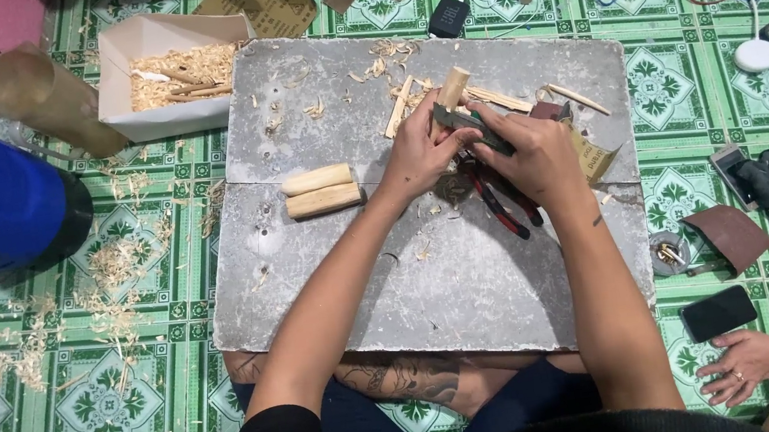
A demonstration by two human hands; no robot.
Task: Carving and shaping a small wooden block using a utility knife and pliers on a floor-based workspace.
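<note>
shaving a wooden peg on the grey board

my left hand (418, 154) is wrapped around the lower part of a short wooden peg (454, 88), gripping it so the pale end sticks up and away from me. my right hand (535, 155) is clenched on a dark flat blade (472, 127), which lies across the peg just past my left thumb, so both hands meet at the same spot over the board (443, 287).

to do this cut well, i judge the blade should bite shallow and travel away from my left fingers, with the peg braced firmly so it cannot roll. thin curls are safer than a deep dig, which could split the soft wood.

just under my right hand lie red-handled pliers (502, 205), touching the board. to the left of my left hand, two finished pegs (320, 191) lie side by side. beyond my hands, splinters and shavings (403, 95) are scattered.

further off, past the board's left corner, a white box (172, 71) holds shavings and sticks. near my right elbow, another person's hand (741, 365) rests beside a dark phone (717, 313) on the green patterned floor (129, 378).
</note>
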